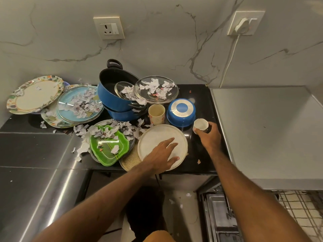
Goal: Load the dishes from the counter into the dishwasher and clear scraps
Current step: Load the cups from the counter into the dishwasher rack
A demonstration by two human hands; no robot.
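Observation:
My left hand (161, 154) rests flat, fingers spread, on a round cream plate (153, 137) at the counter's front edge. My right hand (208, 135) grips a small white cup (200, 124) just right of that plate. Behind them stand a patterned mug (156, 114) and an upturned blue pot (181, 111). Stacked blue pots (111, 96) hold a small glass lid; a larger glass lid (156, 91) leans beside them. A green leaf-shaped plate (108, 145), a blue plate (79, 103) and a floral plate (35, 94) lie left, strewn with torn paper scraps (82, 131).
The black counter (201, 154) meets a steel surface (35, 163) on the left and a grey appliance top (271, 128) on the right. The open dishwasher (220, 215) with a wire rack (302, 206) sits low right. A cord (229, 63) hangs from a wall plug.

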